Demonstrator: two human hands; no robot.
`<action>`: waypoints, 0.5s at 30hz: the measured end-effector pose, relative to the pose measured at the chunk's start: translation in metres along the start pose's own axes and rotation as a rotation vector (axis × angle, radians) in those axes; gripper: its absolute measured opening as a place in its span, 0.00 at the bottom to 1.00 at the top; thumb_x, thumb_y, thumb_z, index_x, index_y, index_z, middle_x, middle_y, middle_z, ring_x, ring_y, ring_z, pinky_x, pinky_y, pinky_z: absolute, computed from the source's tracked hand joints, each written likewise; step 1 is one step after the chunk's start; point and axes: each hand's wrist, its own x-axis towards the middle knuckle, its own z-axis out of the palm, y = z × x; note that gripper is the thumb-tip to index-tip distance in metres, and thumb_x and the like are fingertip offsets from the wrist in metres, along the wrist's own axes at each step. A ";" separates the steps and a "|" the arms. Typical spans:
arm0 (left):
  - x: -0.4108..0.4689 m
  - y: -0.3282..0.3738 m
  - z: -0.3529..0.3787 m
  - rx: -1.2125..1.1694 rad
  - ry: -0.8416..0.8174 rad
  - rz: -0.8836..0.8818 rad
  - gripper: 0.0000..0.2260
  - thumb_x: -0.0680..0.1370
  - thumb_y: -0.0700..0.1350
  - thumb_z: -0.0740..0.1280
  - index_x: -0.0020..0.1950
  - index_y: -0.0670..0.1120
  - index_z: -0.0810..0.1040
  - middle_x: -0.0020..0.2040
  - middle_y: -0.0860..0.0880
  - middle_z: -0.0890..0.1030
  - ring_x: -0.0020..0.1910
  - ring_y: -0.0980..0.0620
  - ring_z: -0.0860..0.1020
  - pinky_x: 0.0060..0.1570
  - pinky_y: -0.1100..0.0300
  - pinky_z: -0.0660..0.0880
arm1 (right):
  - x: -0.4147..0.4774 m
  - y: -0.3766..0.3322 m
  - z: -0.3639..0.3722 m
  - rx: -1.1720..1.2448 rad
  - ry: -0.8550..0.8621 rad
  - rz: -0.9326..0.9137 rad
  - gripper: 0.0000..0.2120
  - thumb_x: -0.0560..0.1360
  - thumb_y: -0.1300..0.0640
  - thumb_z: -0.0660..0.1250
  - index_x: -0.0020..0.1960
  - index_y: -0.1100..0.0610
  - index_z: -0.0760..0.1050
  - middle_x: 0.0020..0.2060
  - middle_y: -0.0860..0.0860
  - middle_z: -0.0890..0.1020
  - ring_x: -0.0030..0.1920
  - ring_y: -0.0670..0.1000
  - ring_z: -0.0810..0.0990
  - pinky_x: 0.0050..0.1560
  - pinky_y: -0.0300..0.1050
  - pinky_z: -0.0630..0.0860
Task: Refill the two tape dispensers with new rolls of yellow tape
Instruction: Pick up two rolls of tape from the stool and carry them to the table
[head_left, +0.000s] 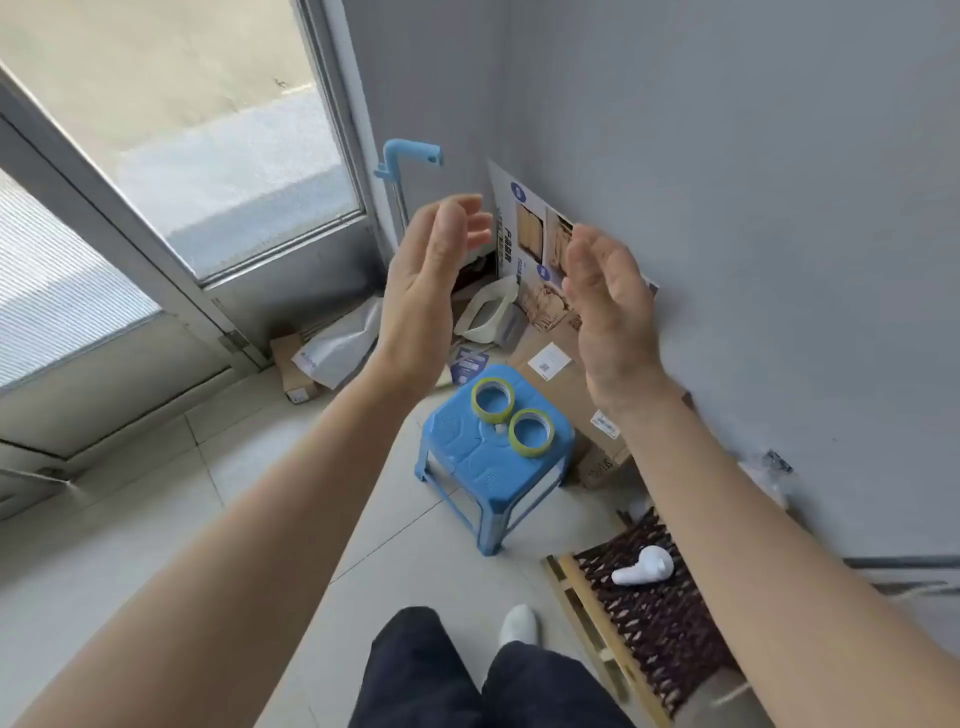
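Note:
Two rolls of yellow tape lie flat on a small blue plastic stool: one roll toward the back, the other roll just in front and to its right. My left hand and my right hand are raised in the air above and beyond the stool, palms facing each other, fingers apart, holding nothing. No tape dispenser is visible in this view.
Flattened cardboard boxes and a printed sheet lean on the grey wall behind the stool. A blue-handled tool stands in the corner by the glass door. A white object rests on a dark patterned surface at the right.

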 end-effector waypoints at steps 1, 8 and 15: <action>0.005 -0.002 0.003 -0.029 -0.007 -0.017 0.21 0.71 0.65 0.59 0.53 0.52 0.75 0.53 0.50 0.79 0.57 0.52 0.77 0.56 0.63 0.71 | 0.004 0.002 0.000 0.005 0.026 0.008 0.20 0.70 0.38 0.65 0.59 0.45 0.71 0.64 0.49 0.75 0.70 0.48 0.70 0.72 0.50 0.66; 0.045 -0.053 0.000 -0.033 -0.111 -0.156 0.15 0.76 0.57 0.54 0.52 0.51 0.75 0.52 0.48 0.79 0.56 0.51 0.77 0.55 0.64 0.72 | 0.035 0.038 0.004 -0.011 0.121 0.073 0.11 0.75 0.46 0.62 0.57 0.44 0.70 0.63 0.48 0.74 0.69 0.48 0.71 0.72 0.48 0.67; 0.078 -0.129 -0.021 0.041 -0.247 -0.277 0.13 0.79 0.51 0.54 0.53 0.47 0.75 0.50 0.48 0.78 0.51 0.54 0.76 0.53 0.67 0.72 | 0.055 0.110 0.024 -0.088 0.263 0.201 0.16 0.76 0.47 0.64 0.62 0.50 0.70 0.63 0.48 0.75 0.69 0.48 0.71 0.70 0.45 0.67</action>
